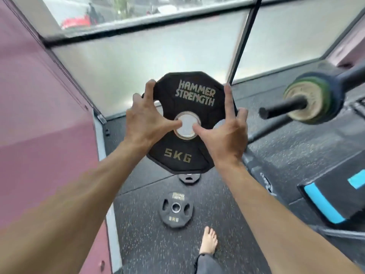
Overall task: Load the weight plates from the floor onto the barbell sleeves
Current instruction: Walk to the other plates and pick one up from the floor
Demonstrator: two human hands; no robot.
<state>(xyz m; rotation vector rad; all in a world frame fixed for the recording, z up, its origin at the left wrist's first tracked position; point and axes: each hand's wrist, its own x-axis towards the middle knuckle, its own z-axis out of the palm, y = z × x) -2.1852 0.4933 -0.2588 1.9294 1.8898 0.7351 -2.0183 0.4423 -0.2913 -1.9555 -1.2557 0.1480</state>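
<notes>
I hold a black 5 kg weight plate [189, 91] marked "Hammer Strength" upright in front of me, its face toward me. My left hand [146, 117] grips its left edge with the thumb at the centre hole. My right hand [227, 131] grips its right edge the same way. The barbell sleeve [282, 110] points toward me at the right, apart from the held plate, with a green and dark plate [310, 99] on it. A second 5 kg plate [177, 209] lies flat on the floor below. Another small plate [189, 178] lies beyond it, partly hidden.
A pink padded wall [39, 125] runs along the left. Frosted glass panels [158, 56] stand ahead. A black box with blue stripes [335, 196] sits at the right. My bare foot [208, 242] stands on the speckled rubber floor near the lying plate.
</notes>
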